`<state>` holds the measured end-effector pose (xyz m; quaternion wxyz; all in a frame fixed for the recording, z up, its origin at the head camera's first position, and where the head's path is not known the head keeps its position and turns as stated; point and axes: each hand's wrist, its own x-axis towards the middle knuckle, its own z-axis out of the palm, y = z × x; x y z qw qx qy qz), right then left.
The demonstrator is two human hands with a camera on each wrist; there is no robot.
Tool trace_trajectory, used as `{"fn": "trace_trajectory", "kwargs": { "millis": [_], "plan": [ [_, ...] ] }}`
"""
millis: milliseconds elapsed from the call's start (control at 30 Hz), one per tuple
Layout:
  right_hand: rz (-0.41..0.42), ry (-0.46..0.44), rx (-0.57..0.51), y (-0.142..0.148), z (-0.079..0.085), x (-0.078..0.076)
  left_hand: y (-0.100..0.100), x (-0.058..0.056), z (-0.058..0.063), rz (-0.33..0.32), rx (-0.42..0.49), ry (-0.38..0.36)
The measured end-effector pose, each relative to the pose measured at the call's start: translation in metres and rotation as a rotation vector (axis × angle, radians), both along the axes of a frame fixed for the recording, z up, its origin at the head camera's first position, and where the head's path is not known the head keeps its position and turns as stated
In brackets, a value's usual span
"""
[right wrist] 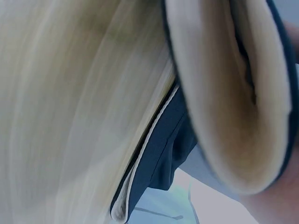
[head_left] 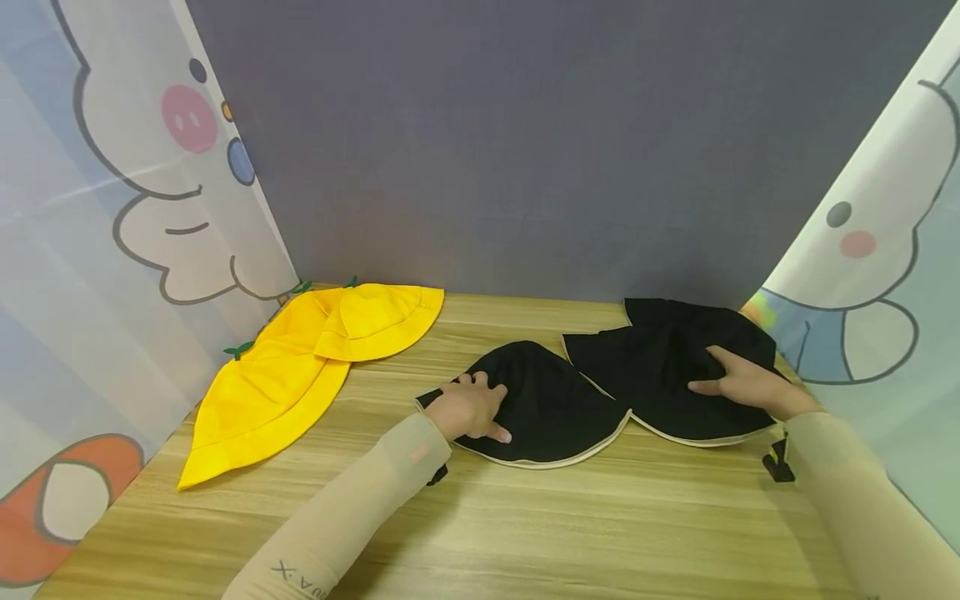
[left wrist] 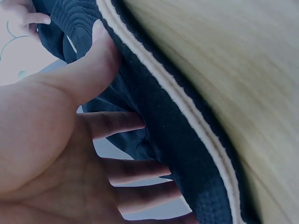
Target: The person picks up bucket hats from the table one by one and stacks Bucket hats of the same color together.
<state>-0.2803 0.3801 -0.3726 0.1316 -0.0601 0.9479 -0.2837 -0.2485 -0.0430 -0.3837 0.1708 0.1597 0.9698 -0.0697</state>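
A soft black cloth hat with a dome-like crown (head_left: 547,392) lies on the wood-grain tabletop (head_left: 525,533), in front of the person and just left of the darker pile's other member, a wide black cloth hat with pale edging (head_left: 652,400); their brims meet. The left hand (head_left: 467,408) rests on the left side of the first hat, its fingers (left wrist: 135,170) spread with gaps between them and its thumb set apart near the brim. The right hand (head_left: 750,387) lies on the right-hand black cloth, thumb and forefinger parted; whether its other fingers grip anything cannot be told. The fabric looks light, limp and hard to damage, with matt cloth that should not slip much, yet the crown would probably sag or fold if lifted from its top. The cream stitched trim (left wrist: 191,119) along the brim looks firmer, so a pinch there, 1 hand at each end, would likely keep the shape best. At the far left, yellow cloth hats with 3 green leaf tabs showing (head_left: 277,383) overlap, well apart from the right hand, and seem similarly pliable.
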Motion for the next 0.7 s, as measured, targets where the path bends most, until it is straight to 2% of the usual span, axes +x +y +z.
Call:
{"fn": "trace_trajectory", "kwargs": {
  "millis": [67, 133, 500, 700],
  "plan": [
    [0.007, -0.017, -0.012, 0.001, 0.0, 0.001, 0.0, 0.0, 0.0, 0.002, -0.001, 0.003],
    [0.014, 0.002, -0.003, 0.0, -0.001, 0.001, 0.0, -0.001, 0.001, 0.004, -0.002, 0.004],
    [0.054, 0.217, 0.135, -0.005, 0.003, -0.004, -0.004, -0.001, 0.003, -0.05, 0.031, 0.019],
    [0.094, 0.327, 0.153, -0.011, 0.005, -0.006, 0.001, -0.006, 0.015, -0.052, -0.004, 0.009]
  ]
}}
